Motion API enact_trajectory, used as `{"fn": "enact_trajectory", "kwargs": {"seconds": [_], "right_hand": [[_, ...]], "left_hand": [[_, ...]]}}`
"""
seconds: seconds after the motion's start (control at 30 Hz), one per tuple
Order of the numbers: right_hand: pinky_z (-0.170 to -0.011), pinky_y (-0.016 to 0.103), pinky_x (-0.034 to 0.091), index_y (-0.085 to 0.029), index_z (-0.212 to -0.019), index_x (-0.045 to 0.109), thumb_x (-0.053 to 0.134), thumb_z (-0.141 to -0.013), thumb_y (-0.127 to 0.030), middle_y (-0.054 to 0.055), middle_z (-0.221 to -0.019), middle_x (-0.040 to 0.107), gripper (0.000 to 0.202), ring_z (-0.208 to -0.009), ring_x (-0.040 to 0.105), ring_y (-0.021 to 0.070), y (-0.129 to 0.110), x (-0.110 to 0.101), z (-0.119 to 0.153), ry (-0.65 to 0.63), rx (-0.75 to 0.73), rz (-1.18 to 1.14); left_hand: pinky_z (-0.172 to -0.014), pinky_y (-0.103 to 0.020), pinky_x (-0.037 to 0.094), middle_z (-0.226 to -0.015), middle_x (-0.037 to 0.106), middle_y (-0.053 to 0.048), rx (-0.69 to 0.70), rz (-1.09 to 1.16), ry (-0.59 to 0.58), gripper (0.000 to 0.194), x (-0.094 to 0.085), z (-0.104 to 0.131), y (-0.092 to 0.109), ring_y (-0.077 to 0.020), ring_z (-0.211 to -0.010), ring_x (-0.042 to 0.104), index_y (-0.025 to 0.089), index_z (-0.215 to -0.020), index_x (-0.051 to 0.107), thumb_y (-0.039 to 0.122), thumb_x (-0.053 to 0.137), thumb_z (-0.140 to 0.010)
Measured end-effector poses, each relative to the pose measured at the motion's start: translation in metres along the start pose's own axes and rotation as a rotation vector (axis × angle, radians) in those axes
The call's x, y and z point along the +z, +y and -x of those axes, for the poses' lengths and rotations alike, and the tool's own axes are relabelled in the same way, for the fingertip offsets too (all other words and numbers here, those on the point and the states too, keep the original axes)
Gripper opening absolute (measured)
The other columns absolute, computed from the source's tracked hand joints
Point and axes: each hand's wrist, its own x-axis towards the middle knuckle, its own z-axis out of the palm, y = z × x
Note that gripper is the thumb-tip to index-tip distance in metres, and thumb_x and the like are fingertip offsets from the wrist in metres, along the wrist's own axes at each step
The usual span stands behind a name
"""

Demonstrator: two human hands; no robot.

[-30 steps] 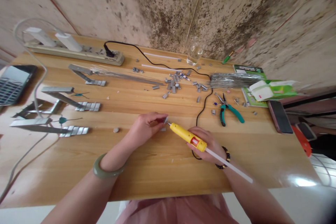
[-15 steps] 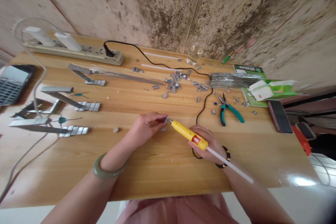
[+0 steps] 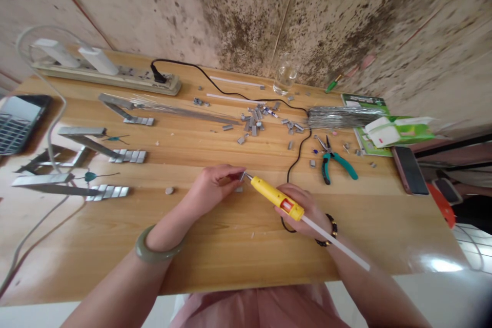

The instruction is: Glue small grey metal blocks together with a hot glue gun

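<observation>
Above the middle of the table (image 3: 230,256), back from its front edge, the yellow glue gun (image 3: 269,192) rests in my right hand (image 3: 306,203), fingers curled around it. My left hand (image 3: 214,188), thumb and forefinger nearly together, pinches a small metal piece (image 3: 242,176). Compared with a second ago, the gun has drawn back slightly rightward, leaving its tip at the piece's edge; I judge the work there more exposed, though contact is indistinct.
</observation>
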Motion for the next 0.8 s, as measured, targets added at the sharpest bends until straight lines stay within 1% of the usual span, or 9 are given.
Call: {"fn": "enact_trajectory", "kwargs": {"seconds": [0.07, 0.2, 0.27, 0.4, 0.47, 0.57, 0.7, 0.8], "right_hand": [[-0.075, 0.036, 0.057, -0.023, -0.106, 0.054, 0.057, -0.082, -0.014, 0.008, -0.094, 0.066, 0.026, -0.087, 0.065, 0.0221, 0.0004, -0.0001, 0.0001, 0.007, -0.01, -0.004], [-0.074, 0.035, 0.057, -0.023, -0.106, 0.054, 0.057, -0.082, -0.015, 0.008, -0.095, 0.066, 0.025, -0.087, 0.065, 0.022, 0.0011, -0.0005, 0.0009, -0.049, 0.003, -0.01], [-0.074, 0.035, 0.057, -0.023, -0.105, 0.055, 0.057, -0.082, -0.016, 0.008, -0.095, 0.066, 0.024, -0.086, 0.065, 0.0216, 0.0007, -0.0003, 0.0012, -0.054, 0.01, -0.006], [-0.076, 0.036, 0.057, -0.024, -0.106, 0.055, 0.057, -0.082, -0.017, 0.007, -0.095, 0.067, 0.025, -0.089, 0.066, 0.0225, -0.0007, 0.0006, 0.0011, 0.022, 0.002, 0.019], [-0.075, 0.036, 0.057, -0.024, -0.106, 0.055, 0.056, -0.082, -0.018, 0.007, -0.094, 0.067, 0.025, -0.089, 0.066, 0.023, -0.0009, 0.0006, 0.0012, 0.03, 0.007, 0.028], [-0.073, 0.035, 0.057, -0.023, -0.106, 0.054, 0.057, -0.081, -0.017, 0.008, -0.094, 0.067, 0.025, -0.087, 0.066, 0.0226, -0.0005, -0.0003, 0.0016, -0.012, 0.009, 0.032], [-0.076, 0.033, 0.057, -0.022, -0.107, 0.053, 0.058, -0.08, -0.014, 0.008, -0.097, 0.066, 0.028, -0.089, 0.066, 0.021, 0.0001, -0.0016, 0.0019, -0.068, -0.018, 0.014], [-0.075, 0.033, 0.057, -0.022, -0.107, 0.053, 0.058, -0.08, -0.013, 0.008, -0.096, 0.066, 0.029, -0.088, 0.065, 0.0209, 0.0001, -0.0015, 0.0016, -0.071, -0.023, -0.001]], "left_hand": [[-0.077, -0.028, 0.056, -0.093, 0.074, -0.005, 0.003, -0.007, -0.006, 0.025, -0.0002, 0.0, -0.0001, -0.0169, -0.08, 0.069, 0.021, -0.104, 0.072, 0.026, 0.062, -0.081], [-0.077, -0.028, 0.056, -0.095, 0.074, -0.005, -0.006, -0.018, 0.006, 0.025, 0.0, -0.0001, 0.0001, -0.0176, -0.081, 0.069, 0.02, -0.103, 0.072, 0.027, 0.063, -0.081], [-0.076, -0.028, 0.056, -0.095, 0.074, -0.005, -0.003, -0.018, 0.002, 0.025, 0.0, -0.0003, 0.0003, -0.0175, -0.081, 0.069, 0.02, -0.103, 0.072, 0.027, 0.063, -0.081], [-0.073, -0.026, 0.056, -0.092, 0.074, -0.005, 0.015, -0.022, -0.013, 0.025, -0.0007, -0.0008, 0.0012, -0.0168, -0.078, 0.069, 0.02, -0.103, 0.072, 0.025, 0.061, -0.081], [-0.073, -0.026, 0.056, -0.091, 0.074, -0.005, 0.016, -0.018, -0.009, 0.025, -0.0008, -0.001, 0.0017, -0.0166, -0.077, 0.069, 0.02, -0.103, 0.072, 0.025, 0.062, -0.081], [-0.074, -0.026, 0.056, -0.092, 0.074, -0.005, 0.013, -0.013, -0.003, 0.024, -0.0003, -0.0009, 0.0014, -0.0168, -0.078, 0.069, 0.02, -0.102, 0.072, 0.025, 0.062, -0.081], [-0.076, -0.027, 0.055, -0.096, 0.074, -0.005, 0.011, -0.014, -0.001, 0.024, 0.0007, -0.0003, -0.001, -0.0179, -0.083, 0.07, 0.02, -0.103, 0.072, 0.025, 0.062, -0.082], [-0.076, -0.027, 0.055, -0.095, 0.074, -0.005, 0.011, -0.024, 0.003, 0.024, 0.0007, 0.0, -0.0019, -0.0174, -0.081, 0.069, 0.021, -0.103, 0.072, 0.025, 0.063, -0.081]]}}
